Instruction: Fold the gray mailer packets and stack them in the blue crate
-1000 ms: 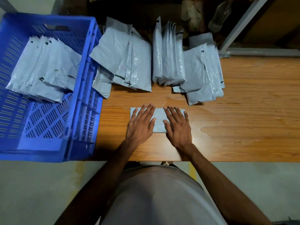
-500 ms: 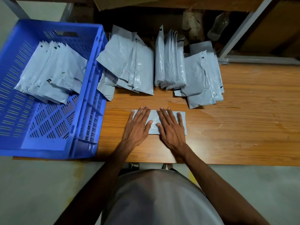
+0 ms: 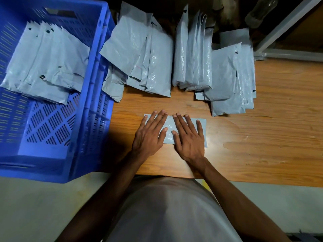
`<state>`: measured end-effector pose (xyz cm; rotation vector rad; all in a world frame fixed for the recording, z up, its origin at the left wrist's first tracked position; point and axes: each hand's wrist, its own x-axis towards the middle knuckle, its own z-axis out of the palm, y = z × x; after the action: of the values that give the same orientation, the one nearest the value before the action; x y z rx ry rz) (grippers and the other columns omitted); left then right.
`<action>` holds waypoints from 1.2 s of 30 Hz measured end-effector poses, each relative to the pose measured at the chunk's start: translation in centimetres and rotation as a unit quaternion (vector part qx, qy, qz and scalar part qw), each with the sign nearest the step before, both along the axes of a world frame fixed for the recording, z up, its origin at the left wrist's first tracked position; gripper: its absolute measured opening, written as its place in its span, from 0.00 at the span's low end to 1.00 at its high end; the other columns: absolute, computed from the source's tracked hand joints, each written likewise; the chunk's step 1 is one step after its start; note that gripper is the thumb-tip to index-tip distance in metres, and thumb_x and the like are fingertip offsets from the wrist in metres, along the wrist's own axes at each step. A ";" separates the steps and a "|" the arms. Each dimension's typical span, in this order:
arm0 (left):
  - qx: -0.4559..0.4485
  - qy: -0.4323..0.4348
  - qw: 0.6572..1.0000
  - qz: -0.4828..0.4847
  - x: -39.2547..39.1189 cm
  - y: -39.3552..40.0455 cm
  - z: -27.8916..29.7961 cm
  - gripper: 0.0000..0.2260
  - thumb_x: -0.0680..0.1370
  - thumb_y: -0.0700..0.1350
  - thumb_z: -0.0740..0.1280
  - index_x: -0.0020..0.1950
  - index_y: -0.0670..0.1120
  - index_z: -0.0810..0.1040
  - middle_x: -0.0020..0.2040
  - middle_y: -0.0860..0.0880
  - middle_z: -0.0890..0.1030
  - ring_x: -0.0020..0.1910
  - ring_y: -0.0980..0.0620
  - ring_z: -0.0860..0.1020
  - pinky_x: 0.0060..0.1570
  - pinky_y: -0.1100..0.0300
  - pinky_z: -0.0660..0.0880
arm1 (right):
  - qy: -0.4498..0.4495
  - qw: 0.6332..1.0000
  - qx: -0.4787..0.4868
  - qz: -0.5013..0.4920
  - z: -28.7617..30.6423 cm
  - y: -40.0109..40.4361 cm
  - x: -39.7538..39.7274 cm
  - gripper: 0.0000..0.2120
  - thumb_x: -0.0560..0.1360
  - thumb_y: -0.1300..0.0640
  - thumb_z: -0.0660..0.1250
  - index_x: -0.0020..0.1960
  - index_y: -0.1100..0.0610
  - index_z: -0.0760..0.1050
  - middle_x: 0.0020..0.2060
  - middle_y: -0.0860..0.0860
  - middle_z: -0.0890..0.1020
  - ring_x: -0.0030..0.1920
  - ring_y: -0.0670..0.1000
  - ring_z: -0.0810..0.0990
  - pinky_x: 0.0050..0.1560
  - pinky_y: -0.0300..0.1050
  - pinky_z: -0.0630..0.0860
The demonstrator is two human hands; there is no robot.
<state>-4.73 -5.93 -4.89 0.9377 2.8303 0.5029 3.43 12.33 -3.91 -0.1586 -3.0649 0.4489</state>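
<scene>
We have both hands flat on one folded packet (image 3: 168, 130) in the middle of the frame, on the wooden surface (image 3: 262, 137). Our left hand (image 3: 150, 135) lies spread over its left part and our right hand (image 3: 189, 137) over its right part, fingers straight and fanned wide, pressing and not gripping; only the strip between the thumbs and the right end of the packet show bare. The blue crate (image 3: 97, 84) fills the upper left of the frame, its wall just beside the packet's side of the surface, and a fanned stack (image 3: 47, 63) of gray packets already lies inside it. Above our hands, across the upper middle of the frame, three piles wait: one (image 3: 138, 58) leaning against the crate wall, one (image 3: 192, 55) in the center, and one (image 3: 230, 79) to the right. We judge the step in hand to be flattening the crease of this packet, with folding finished or nearly so. The next move, as we see it, calls for closing fingers round the packet, lifting it without letting the fold spring open, and carrying it left over the crate wall onto the stack. The slick film could slide or unfold in transit.
</scene>
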 end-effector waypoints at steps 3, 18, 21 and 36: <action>-0.001 -0.008 1.000 0.002 -0.1 0.0 0.0 0.26 0.87 0.54 0.51 0.86 0.52 0.54 0.85 0.55 0.53 0.84 0.55 0.49 0.82 0.48 0.48 | -0.006 1.000 -0.002 -0.002 0.0 0.0 -0.1 0.27 0.88 0.46 0.52 0.85 0.50 0.55 0.83 0.45 0.58 0.84 0.49 0.50 0.83 0.58 0.47; 0.009 -0.021 1.000 0.001 0.1 0.1 0.4 0.25 0.88 0.55 0.49 0.85 0.51 0.57 0.84 0.54 0.58 0.84 0.54 0.51 0.82 0.46 0.51 | -0.007 1.000 0.004 0.000 0.2 -0.2 0.1 0.26 0.88 0.45 0.50 0.85 0.49 0.57 0.83 0.46 0.61 0.84 0.49 0.53 0.83 0.60 0.49; 0.013 -0.035 0.999 0.003 0.1 -0.1 0.5 0.25 0.88 0.56 0.49 0.85 0.52 0.56 0.84 0.55 0.56 0.84 0.56 0.49 0.82 0.47 0.48 | -0.023 1.000 0.002 0.004 0.4 -0.2 0.3 0.26 0.88 0.44 0.48 0.85 0.48 0.54 0.83 0.45 0.59 0.84 0.48 0.52 0.83 0.59 0.48; -0.053 0.005 0.998 -0.037 1.4 3.4 1.7 0.29 0.87 0.60 0.44 0.86 0.49 0.53 0.85 0.51 0.56 0.84 0.53 0.51 0.82 0.45 0.44 | -0.004 0.998 -0.058 -0.038 0.0 3.6 1.6 0.28 0.88 0.43 0.44 0.85 0.50 0.55 0.84 0.49 0.59 0.84 0.50 0.50 0.83 0.59 0.50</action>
<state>-3.32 -2.57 -3.18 1.0232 2.7879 0.3356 5.06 15.88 -3.89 -0.2801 -3.0275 0.6245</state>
